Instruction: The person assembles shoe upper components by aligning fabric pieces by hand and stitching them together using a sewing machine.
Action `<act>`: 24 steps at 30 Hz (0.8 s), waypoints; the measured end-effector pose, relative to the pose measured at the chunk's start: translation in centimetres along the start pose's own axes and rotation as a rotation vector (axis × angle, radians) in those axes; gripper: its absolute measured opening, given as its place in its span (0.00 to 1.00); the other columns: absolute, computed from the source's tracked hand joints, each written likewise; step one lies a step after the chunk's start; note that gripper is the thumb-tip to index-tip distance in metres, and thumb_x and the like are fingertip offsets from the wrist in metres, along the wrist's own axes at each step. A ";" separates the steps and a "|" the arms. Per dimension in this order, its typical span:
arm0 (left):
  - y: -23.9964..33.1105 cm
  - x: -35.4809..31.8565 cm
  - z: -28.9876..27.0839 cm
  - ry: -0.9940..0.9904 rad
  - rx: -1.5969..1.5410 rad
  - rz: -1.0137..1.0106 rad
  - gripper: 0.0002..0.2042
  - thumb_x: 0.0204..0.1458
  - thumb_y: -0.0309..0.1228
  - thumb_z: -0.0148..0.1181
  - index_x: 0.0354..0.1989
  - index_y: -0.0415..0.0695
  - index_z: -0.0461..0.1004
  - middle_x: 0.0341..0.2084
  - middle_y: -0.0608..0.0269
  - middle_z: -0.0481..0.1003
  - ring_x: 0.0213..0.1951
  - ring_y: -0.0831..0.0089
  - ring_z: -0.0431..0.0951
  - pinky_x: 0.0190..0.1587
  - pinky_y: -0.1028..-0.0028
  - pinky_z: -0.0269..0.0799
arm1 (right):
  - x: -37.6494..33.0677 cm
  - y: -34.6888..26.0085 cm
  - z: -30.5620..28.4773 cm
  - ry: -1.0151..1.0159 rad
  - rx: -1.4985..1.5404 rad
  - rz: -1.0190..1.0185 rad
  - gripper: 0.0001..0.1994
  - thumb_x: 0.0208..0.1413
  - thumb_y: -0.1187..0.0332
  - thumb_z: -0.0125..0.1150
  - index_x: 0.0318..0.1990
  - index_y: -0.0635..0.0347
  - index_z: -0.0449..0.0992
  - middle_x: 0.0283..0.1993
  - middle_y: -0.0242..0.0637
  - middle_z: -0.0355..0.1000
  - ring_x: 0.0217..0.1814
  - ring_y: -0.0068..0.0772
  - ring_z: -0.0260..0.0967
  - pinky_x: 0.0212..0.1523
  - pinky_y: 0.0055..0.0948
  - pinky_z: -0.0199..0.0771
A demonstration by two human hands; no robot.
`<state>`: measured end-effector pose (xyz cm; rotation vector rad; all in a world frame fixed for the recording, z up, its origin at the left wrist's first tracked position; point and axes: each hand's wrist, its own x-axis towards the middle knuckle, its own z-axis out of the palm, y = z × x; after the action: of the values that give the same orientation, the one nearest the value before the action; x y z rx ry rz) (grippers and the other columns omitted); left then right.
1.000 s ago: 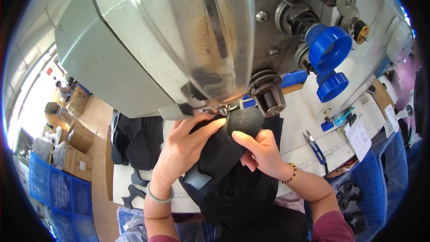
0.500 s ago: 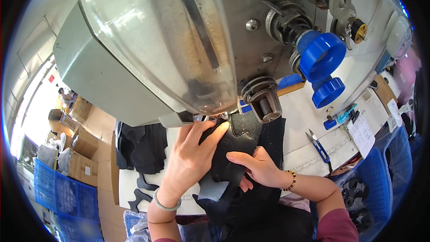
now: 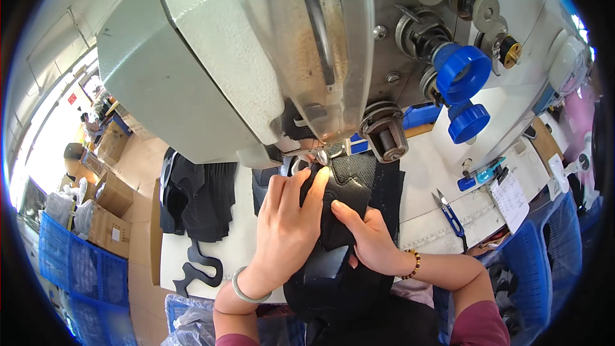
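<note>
A black shoe upper piece [image 3: 346, 193] with a grey mesh section lies beneath the needle area of a large sewing machine [image 3: 211, 51]. My left hand [image 3: 288, 221] is on its left side, fingers bent and pressing it close to the presser foot [image 3: 322, 156]. On the near right side, my right hand [image 3: 375, 237] pinches the same piece, thumb on top and the other fingers mostly hidden underneath. A loose grey-black flap [image 3: 327, 263] of material hangs between my hands. The needle tip itself cannot be made out.
Left of the machine lie stacked black cut pieces [image 3: 200, 202] and curved black pieces [image 3: 198, 266]. Thread snips [image 3: 452, 216] rest on the right of the white table [image 3: 423, 198], near a paper sheet [image 3: 510, 193]. Blue crates [image 3: 83, 250] stand at both sides.
The view has shifted, so the machine sits further right. My right thumb is closer to my left fingers, and the piece has turned slightly. The flap lies flatter between my hands.
</note>
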<state>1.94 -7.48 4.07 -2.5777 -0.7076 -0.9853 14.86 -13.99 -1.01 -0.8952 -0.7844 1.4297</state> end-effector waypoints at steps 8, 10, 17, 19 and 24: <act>3.1 0.0 0.8 0.012 0.150 -0.110 0.19 0.41 0.20 0.58 0.46 0.33 0.71 0.40 0.54 0.70 0.37 0.62 0.70 0.39 0.70 0.70 | 1.3 0.9 -2.2 0.046 0.084 -0.182 0.10 0.60 0.70 0.53 0.42 0.67 0.76 0.39 0.33 0.76 0.40 0.16 0.71 0.40 0.18 0.70; 3.8 0.2 1.0 0.000 0.292 -0.094 0.20 0.40 0.20 0.57 0.45 0.31 0.71 0.40 0.51 0.70 0.37 0.62 0.69 0.39 0.71 0.69 | 1.5 0.3 -2.6 0.039 -0.009 -0.196 0.10 0.58 0.71 0.53 0.41 0.67 0.76 0.40 0.33 0.76 0.40 0.17 0.72 0.41 0.19 0.70; 6.6 1.4 2.8 -0.085 0.674 -0.159 0.17 0.42 0.21 0.53 0.42 0.23 0.70 0.35 0.42 0.71 0.34 0.64 0.68 0.33 0.75 0.68 | 2.3 -3.2 -4.4 -0.073 -0.078 -0.126 0.10 0.55 0.69 0.58 0.39 0.66 0.78 0.36 0.33 0.77 0.37 0.16 0.72 0.38 0.17 0.70; 7.1 1.7 3.3 -0.092 0.698 -0.150 0.16 0.42 0.21 0.54 0.39 0.22 0.71 0.33 0.40 0.71 0.35 0.62 0.69 0.33 0.74 0.69 | 2.8 -4.2 -5.3 -0.124 -0.095 -0.111 0.09 0.54 0.70 0.58 0.38 0.67 0.79 0.36 0.34 0.77 0.34 0.16 0.72 0.35 0.17 0.71; 5.9 0.7 2.3 0.060 0.383 -0.163 0.11 0.45 0.21 0.57 0.36 0.24 0.72 0.37 0.37 0.72 0.38 0.55 0.71 0.38 0.68 0.71 | 3.2 -5.3 -6.0 -0.181 -0.159 -0.081 0.10 0.54 0.70 0.59 0.38 0.67 0.79 0.34 0.33 0.77 0.34 0.16 0.72 0.36 0.17 0.71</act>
<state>6.81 -11.19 2.37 -2.1783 -0.9949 -0.8690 22.71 -10.72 0.54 -0.8515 -1.0713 1.4043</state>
